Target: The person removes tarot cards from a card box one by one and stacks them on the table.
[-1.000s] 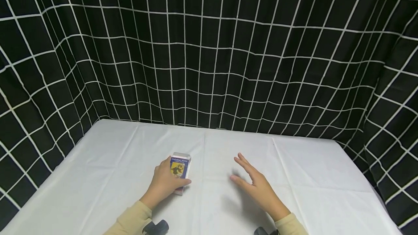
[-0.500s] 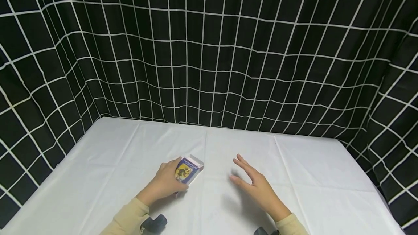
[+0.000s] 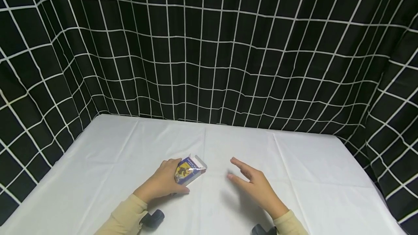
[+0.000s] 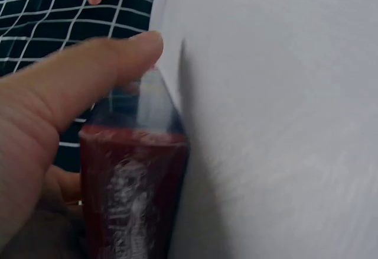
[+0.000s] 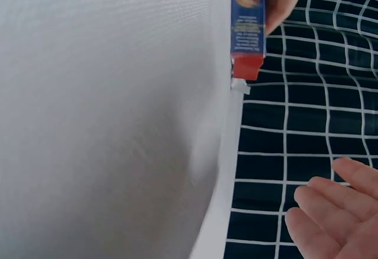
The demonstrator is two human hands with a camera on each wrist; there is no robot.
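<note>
My left hand (image 3: 161,180) grips a blue tarot card box (image 3: 185,171) by its sides, thumb on the near side. A yellow picture shows on the box's front, and its top end has raised flaps (image 3: 200,161). The top points to the right and away from me. In the left wrist view the box's red bottom end (image 4: 133,194) faces the camera. To the right, apart from the box, my right hand (image 3: 256,186) hovers over the table with fingers extended and nothing in them. The right wrist view shows the box's blue side (image 5: 248,25) and a red flap (image 5: 247,67).
A white cloth covers the table (image 3: 310,169). Behind it and at both sides hangs a black curtain (image 3: 209,57) with a white grid. Dark devices (image 3: 153,219) are worn at both wrists.
The left hand has turned the card box clockwise, so its flapped top has swung to the right. The right hand has stayed nearly in place, its fingers shifting slightly.
</note>
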